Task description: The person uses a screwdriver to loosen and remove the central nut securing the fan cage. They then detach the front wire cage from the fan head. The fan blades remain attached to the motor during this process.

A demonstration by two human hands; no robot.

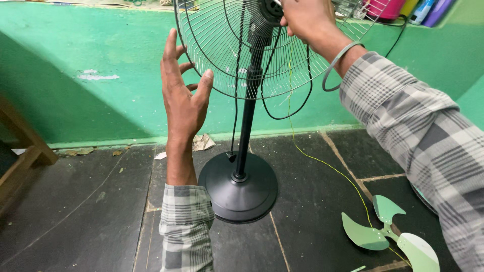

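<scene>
Pedestal fan (pixel 247 126) upright on dark floor (pixel 75 221) by green wall (pixel 75 50). Left hand (pixel 182 93) spread open beside wire guard (pixel 217 55), apparently not touching; right hand (pixel 307 20) closed at hub (pixel 269 10). Guard looks light, springy, best held by rim; base (pixel 239 189) heavy. Loose blade (pixel 388 234) lies nearby

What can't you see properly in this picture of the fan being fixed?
- Head view: the top of the wire fan guard is cut off by the upper edge.
- The right hand covers the fan's hub, so what its fingers grip is hidden.
- The green fan blade on the floor is partly cut off by the bottom edge.
- The colourful things on the ledge are cropped and too small to identify.
- The left hand is open by the guard; contact is unclear.
</scene>
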